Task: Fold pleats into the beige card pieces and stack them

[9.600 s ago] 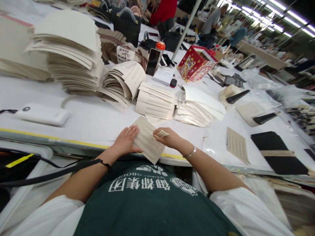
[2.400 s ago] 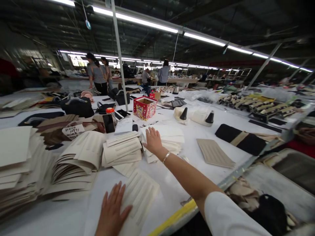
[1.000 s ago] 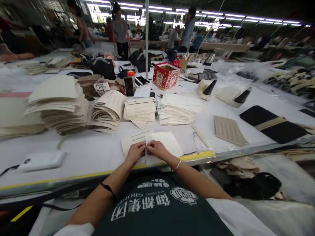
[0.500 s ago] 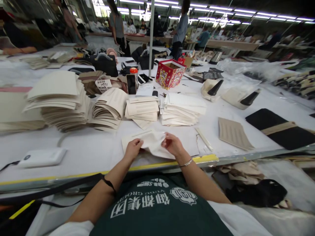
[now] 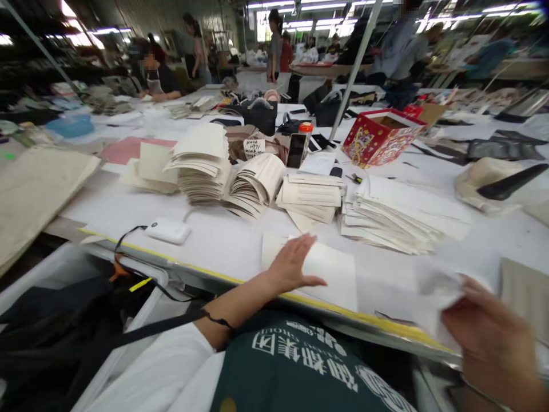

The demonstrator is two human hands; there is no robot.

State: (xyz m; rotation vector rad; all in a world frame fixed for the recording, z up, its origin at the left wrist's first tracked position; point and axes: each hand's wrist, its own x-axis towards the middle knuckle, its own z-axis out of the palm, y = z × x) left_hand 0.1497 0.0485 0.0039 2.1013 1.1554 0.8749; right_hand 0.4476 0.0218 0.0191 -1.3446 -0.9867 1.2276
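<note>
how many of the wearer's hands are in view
2: the left hand, spread, at the pale sheet; the right hand, farther right, holding a blurred white sheet.

I get a white tabletop (image 5: 223,249) with a yellow strip (image 5: 381,324) along its near edge. By that edge, the flat sheet (image 5: 337,277) reads off-white to me, and the blurred piece (image 5: 435,292) in the right hand (image 5: 493,337) plain white. Farther from the edge, the tall stack (image 5: 201,171) is cream on top and greyer beige down its layered side, while the spread stack (image 5: 390,220) near the red box (image 5: 381,137) is paler. That box carries a busy yellow-and-white pattern. Deeper in, I pick out a black handbag (image 5: 259,119) and an orange lid (image 5: 306,127). The apron (image 5: 274,380) is dark green with white lettering.
</note>
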